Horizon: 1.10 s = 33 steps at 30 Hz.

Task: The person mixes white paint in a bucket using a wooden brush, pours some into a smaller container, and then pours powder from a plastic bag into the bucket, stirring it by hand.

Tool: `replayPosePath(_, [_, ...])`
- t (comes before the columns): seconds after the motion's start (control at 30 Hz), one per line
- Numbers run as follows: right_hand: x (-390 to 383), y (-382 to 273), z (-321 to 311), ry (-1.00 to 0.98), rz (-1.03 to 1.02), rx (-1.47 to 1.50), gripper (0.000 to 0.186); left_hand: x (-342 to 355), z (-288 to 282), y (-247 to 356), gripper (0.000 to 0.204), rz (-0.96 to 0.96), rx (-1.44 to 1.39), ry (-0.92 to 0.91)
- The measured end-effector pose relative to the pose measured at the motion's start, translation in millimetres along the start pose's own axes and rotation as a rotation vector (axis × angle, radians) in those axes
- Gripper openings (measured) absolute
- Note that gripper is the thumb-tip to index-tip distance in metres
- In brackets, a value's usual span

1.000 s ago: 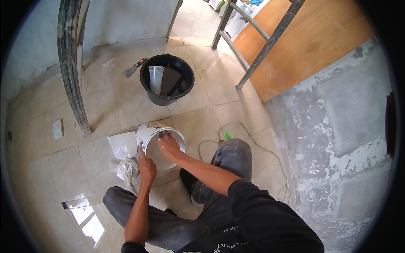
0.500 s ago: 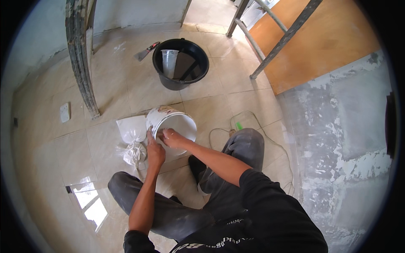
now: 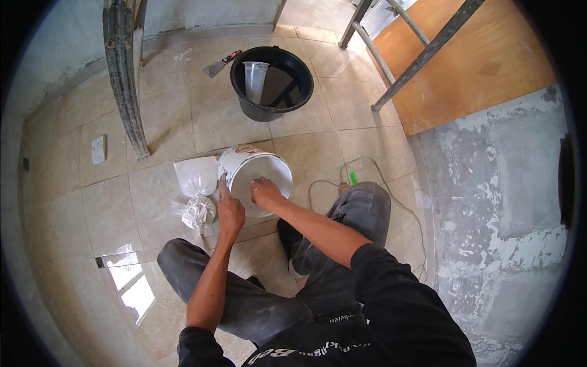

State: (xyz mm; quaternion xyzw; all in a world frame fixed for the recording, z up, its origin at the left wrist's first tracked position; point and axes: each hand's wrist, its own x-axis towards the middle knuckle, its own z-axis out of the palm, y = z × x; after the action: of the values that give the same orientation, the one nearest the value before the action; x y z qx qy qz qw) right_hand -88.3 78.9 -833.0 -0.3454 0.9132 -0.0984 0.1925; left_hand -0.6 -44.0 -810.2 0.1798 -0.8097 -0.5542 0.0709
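Observation:
Between my knees a white bucket [image 3: 231, 159] tilts its mouth toward me. My left hand [image 3: 231, 211] grips the near left rim of it, fingers along the outside and edge. Inside the mouth, my right hand [image 3: 265, 193] is closed in a fist; what it holds, if anything, is hidden. Pale material coats the bucket's inner wall, though its bottom is hard to make out. Against the bucket's left side lies a white plastic bag [image 3: 197, 176] with a gathered, twisted neck.
Beyond stands a black tub [image 3: 243, 107] of dark liquid with a clear plastic cup [image 3: 255, 82] in it. A putty knife [image 3: 221, 63] lies beside it. Ladder legs [image 3: 125, 85] rise at left, a metal frame [image 3: 422, 58] at right. A cable [image 3: 403, 205] runs past my right knee.
My right hand has moved from the bucket's left inner wall toward the middle of its mouth. My left hand stays on the rim. The whole view has shifted slightly.

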Motion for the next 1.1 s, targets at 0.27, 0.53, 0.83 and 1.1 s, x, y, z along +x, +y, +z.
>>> replayPosePath(0.27, [20.5,-4.6,-8.4,-0.085,0.071,0.611,0.022,1.4,2.6,-3.6,0.066,-0.051,0.103,0.007])
replayPosePath(0.53, [15.5,-0.3,-30.8,0.256,0.106,0.113,0.015,3.4,3.5,-8.9,0.068,-0.018,0.064,0.025])
replayPosePath(0.83, [2.3,7.0,16.7,-0.1,0.01,0.21,0.017,3.2,8.0,-11.7,0.069,0.042,0.065,0.04])
replayPosePath(1.1, [19.4,-5.6,-0.5,0.127,-0.028,0.484,0.021,2.7,4.3,-5.6,0.068,-0.063,0.056,0.001])
